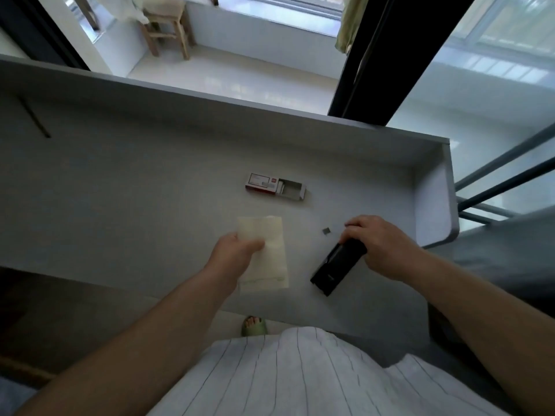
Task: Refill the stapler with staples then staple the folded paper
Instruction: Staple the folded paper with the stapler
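A black stapler (335, 267) lies slanted on the grey desk (135, 187), its far end gripped by my right hand (375, 241). The folded pale paper (270, 259) lies left of it, and my left hand (232, 250) pinches its left edge with the thumb on top. Behind both, a small red and white staple box (274, 187) lies with its grey tray slid out to the right. A tiny strip of staples (326, 231) rests on the desk just left of my right hand.
The desk has a raised rim along the back and right side (432, 163). Its front edge runs close to my body. A wooden stool (166, 28) stands on the floor beyond the desk. A dark door frame (369, 64) rises behind the desk.
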